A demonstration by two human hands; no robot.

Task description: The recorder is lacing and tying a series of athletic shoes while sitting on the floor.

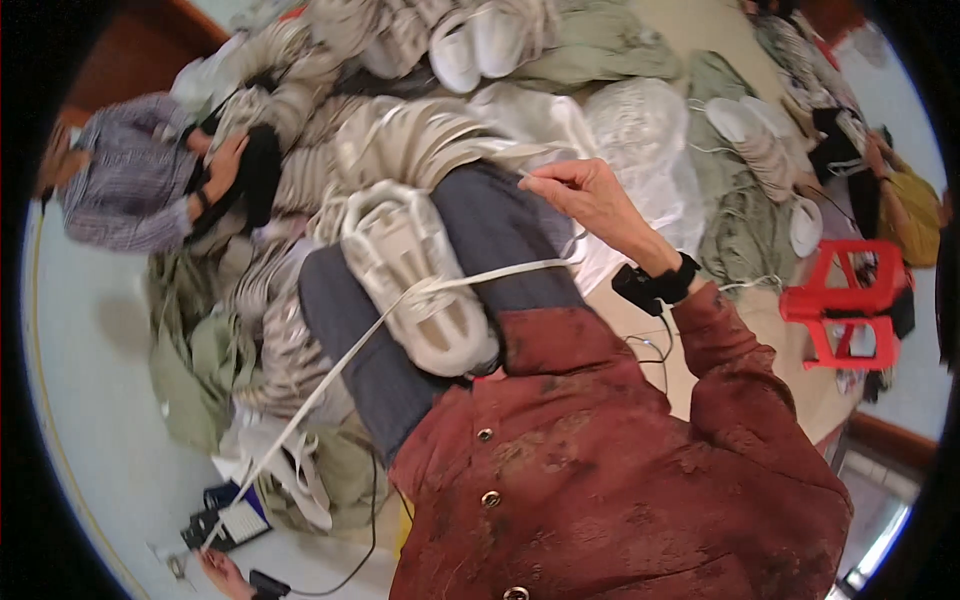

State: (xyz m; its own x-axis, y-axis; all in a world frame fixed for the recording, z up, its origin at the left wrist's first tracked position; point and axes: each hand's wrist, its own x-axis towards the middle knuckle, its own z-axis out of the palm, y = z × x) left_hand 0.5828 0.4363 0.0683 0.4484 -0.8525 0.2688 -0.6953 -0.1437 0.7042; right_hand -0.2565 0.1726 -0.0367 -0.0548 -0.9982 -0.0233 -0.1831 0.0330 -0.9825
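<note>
Between the two grips, on the wearer's dark trousers (345, 345), lies one white-and-beige shoe (395, 245), touching neither of them. One pale lace (510, 270) wraps the shoe's middle and runs out toward both sides. Up and right of the shoe, the right grip (598, 205) is pinched shut, thumb to forefinger, apparently on one lace end. Far down and left, the left grip (226, 574) closes its fingertips on the other. Just above the left grip sits one dark device with a pale keypad (242, 524), its markings too small to read. Left of the right grip is a stack of beige shoe pieces (405, 135); above, two white shoes (455, 58) side by side; just right, a white plastic bag (640, 135). Well right of that grip is one red stool (797, 302). Two other people sit well apart: one in a checked shirt (125, 175) to its left, one in a mustard top (910, 222) to its right.
</note>
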